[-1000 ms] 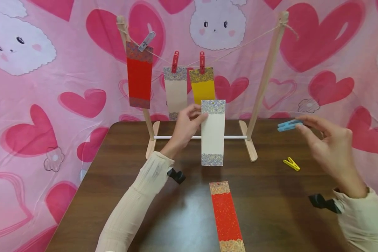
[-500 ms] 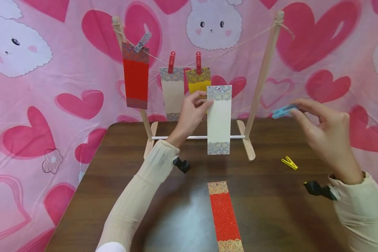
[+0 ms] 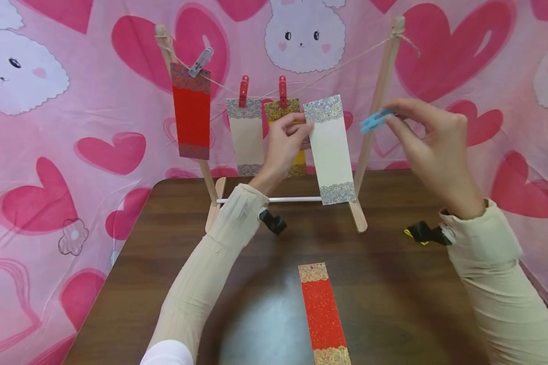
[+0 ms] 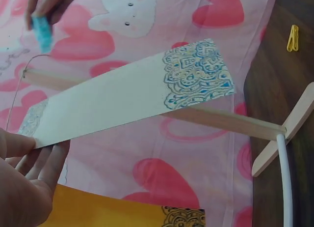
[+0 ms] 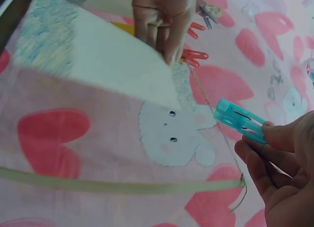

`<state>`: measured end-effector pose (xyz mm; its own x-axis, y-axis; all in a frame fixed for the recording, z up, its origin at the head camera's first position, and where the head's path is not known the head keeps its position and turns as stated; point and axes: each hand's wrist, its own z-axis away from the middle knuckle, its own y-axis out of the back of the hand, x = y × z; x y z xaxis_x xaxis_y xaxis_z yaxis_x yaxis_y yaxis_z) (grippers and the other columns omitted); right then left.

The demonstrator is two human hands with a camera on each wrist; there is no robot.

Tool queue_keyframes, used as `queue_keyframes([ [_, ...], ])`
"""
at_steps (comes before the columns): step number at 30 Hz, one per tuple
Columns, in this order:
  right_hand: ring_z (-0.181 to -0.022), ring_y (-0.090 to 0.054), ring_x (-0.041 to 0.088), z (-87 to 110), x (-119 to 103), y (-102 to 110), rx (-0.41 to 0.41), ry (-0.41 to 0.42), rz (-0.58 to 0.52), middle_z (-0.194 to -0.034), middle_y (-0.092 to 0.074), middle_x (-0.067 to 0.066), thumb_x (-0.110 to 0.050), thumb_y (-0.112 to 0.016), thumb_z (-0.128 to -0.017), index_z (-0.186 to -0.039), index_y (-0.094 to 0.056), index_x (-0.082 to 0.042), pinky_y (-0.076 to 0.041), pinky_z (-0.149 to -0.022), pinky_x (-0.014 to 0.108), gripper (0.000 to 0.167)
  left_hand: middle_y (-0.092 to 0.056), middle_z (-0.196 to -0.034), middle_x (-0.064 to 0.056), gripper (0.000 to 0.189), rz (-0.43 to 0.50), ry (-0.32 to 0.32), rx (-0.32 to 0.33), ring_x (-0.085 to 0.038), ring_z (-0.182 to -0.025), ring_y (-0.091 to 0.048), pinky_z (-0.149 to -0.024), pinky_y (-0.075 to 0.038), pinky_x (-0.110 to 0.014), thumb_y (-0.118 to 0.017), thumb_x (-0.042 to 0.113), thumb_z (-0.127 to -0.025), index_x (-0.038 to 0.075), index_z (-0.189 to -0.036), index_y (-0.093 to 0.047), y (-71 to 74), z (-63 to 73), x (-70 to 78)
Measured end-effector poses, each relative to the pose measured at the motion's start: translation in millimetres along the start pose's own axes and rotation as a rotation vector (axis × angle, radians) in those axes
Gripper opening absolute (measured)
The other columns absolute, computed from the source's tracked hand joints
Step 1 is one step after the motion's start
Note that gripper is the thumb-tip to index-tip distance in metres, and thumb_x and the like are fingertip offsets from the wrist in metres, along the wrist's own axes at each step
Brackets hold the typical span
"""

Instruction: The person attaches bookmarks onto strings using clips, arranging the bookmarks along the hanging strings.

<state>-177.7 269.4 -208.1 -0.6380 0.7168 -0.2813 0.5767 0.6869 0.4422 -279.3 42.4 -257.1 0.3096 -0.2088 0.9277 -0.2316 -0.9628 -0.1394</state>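
Observation:
My left hand (image 3: pixel 285 147) pinches the upper left edge of a cream card with blue patterned bands (image 3: pixel 332 147), holding it tilted in front of the right part of the string (image 3: pixel 347 66). To its right, my right hand (image 3: pixel 438 147) pinches a light blue clothespin (image 3: pixel 375 120) between thumb and fingers; in the right wrist view the clothespin (image 5: pixel 240 120) points toward the string. A red card (image 3: pixel 191 114) hangs from a grey clothespin (image 3: pixel 201 62). Red clothespins (image 3: pixel 243 91) hold a beige card (image 3: pixel 245 137) and a yellow card (image 3: pixel 300 159), the latter partly hidden by my left hand.
Wooden posts (image 3: pixel 383 76) on feet, joined by a white rod (image 3: pixel 292 199), carry the string. A red card with gold bands (image 3: pixel 324 314) lies on the brown table (image 3: pixel 237 284). A yellow clothespin (image 4: pixel 293 38) lies at the right. Behind hangs a pink heart-print cloth (image 3: pixel 132 91).
My left hand has raised the cream card up and to the right, and the card now tilts. My right hand has brought the blue clothespin up and left, closer to the card.

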Motion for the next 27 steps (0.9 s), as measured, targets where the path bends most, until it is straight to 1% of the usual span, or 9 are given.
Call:
queue_keyframes([
  [3, -0.103, -0.064, -0.007, -16.6, -2.3, -8.1, 0.017, 0.05, -0.009, -0.101, -0.076, 0.009, -0.004, -0.074, -0.088, -0.111, -0.075, -0.002, -0.049, -0.09, 0.015, 0.023, -0.073, -0.102, -0.021, 0.026, 0.01, -0.005, 0.007, -0.026, -0.085, -0.074, -0.075, -0.06, -0.035, -0.065, 0.004, -0.095, -0.005, -0.12, -0.064, 1.4, -3.8, 1.0],
  [5, -0.102, -0.065, -0.006, -27.5, -5.2, -13.0, 0.018, 0.07, -0.007, -0.101, -0.076, 0.009, -0.005, -0.073, -0.09, -0.111, -0.075, -0.001, -0.049, -0.09, 0.014, 0.022, -0.073, -0.103, -0.021, 0.027, -0.011, -0.013, 0.01, -0.027, -0.086, -0.074, -0.075, -0.06, -0.034, -0.065, 0.004, -0.095, -0.005, -0.12, -0.064, 2.4, -5.9, 1.5],
  [7, -0.097, -0.064, -0.008, -38.6, -8.2, -17.0, 0.019, 0.074, 0.002, -0.101, -0.076, 0.01, -0.006, -0.071, -0.091, -0.111, -0.074, -0.001, -0.047, -0.086, 0.011, 0.02, -0.073, -0.104, -0.021, 0.027, -0.028, -0.017, 0.018, -0.027, -0.085, -0.074, -0.075, -0.06, -0.034, -0.065, 0.004, -0.095, -0.005, -0.12, -0.065, 2.9, -8.4, 1.5],
  [9, -0.089, -0.062, -0.009, -50.0, -10.3, -19.3, 0.018, 0.078, 0.018, -0.101, -0.075, 0.011, -0.008, -0.069, -0.093, -0.111, -0.074, 0.0, -0.044, -0.08, 0.009, 0.02, -0.072, -0.105, -0.022, 0.026, -0.031, -0.027, 0.022, -0.028, -0.086, -0.073, -0.075, -0.06, -0.034, -0.065, 0.003, -0.095, -0.006, -0.12, -0.065, 2.7, -10.8, 1.5],
  [12, -0.078, -0.054, -0.011, -66.3, -11.8, -20.6, 0.029, 0.082, 0.034, -0.099, -0.075, 0.013, -0.009, -0.067, -0.095, -0.111, -0.074, 0.0, -0.04, -0.071, 0.011, 0.019, -0.072, -0.106, -0.022, 0.027, -0.022, -0.029, 0.022, -0.029, -0.087, -0.073, -0.076, -0.06, -0.034, -0.065, 0.003, -0.095, -0.006, -0.12, -0.065, 1.0, -13.4, 3.2],
  [13, -0.077, -0.052, -0.01, -71.0, -11.9, -20.7, 0.028, 0.085, 0.038, -0.1, -0.075, 0.013, -0.01, -0.067, -0.095, -0.111, -0.074, 0.0, -0.04, -0.071, 0.011, 0.02, -0.072, -0.106, -0.022, 0.027, -0.015, -0.029, 0.019, -0.029, -0.087, -0.073, -0.077, -0.06, -0.034, -0.065, 0.003, -0.095, -0.006, -0.12, -0.065, 0.1, -13.8, 4.2],
  [20, -0.07, -0.042, -0.004, -98.0, -11.6, -22.7, -0.073, 0.093, 0.109, -0.105, -0.074, 0.013, -0.013, -0.061, -0.099, -0.115, -0.073, -0.001, -0.037, -0.068, 0.014, 0.023, -0.071, -0.105, -0.026, 0.024, 0.025, -0.048, 0.006, -0.033, -0.091, -0.073, -0.08, -0.06, -0.036, -0.063, 0.0, -0.095, -0.009, -0.117, -0.065, -6.9, -18.5, 10.1],
  [23, -0.071, -0.043, -0.002, -106.9, -10.4, -26.0, -0.114, 0.066, 0.114, -0.108, -0.074, 0.012, -0.013, -0.059, -0.1, -0.116, -0.072, -0.002, -0.037, -0.068, 0.015, 0.024, -0.072, -0.105, -0.024, 0.024, 0.005, -0.032, 0.021, -0.032, -0.091, -0.073, -0.078, -0.06, -0.033, -0.064, 0.0, -0.095, -0.008, -0.117, -0.065, -9.3, -20.5, 12.1],
  [27, -0.071, -0.045, 0.004, -113.4, -8.1, -36.0, -0.158, 0.052, 0.107, -0.104, -0.074, 0.011, -0.011, -0.058, -0.1, -0.116, -0.073, -0.002, -0.037, -0.069, 0.015, 0.023, -0.073, -0.104, -0.02, 0.023, -0.034, -0.019, 0.034, -0.028, -0.089, -0.073, -0.076, -0.06, -0.029, -0.064, 0.001, -0.095, -0.006, -0.117, -0.066, -10.3, -22.2, 11.7],
])
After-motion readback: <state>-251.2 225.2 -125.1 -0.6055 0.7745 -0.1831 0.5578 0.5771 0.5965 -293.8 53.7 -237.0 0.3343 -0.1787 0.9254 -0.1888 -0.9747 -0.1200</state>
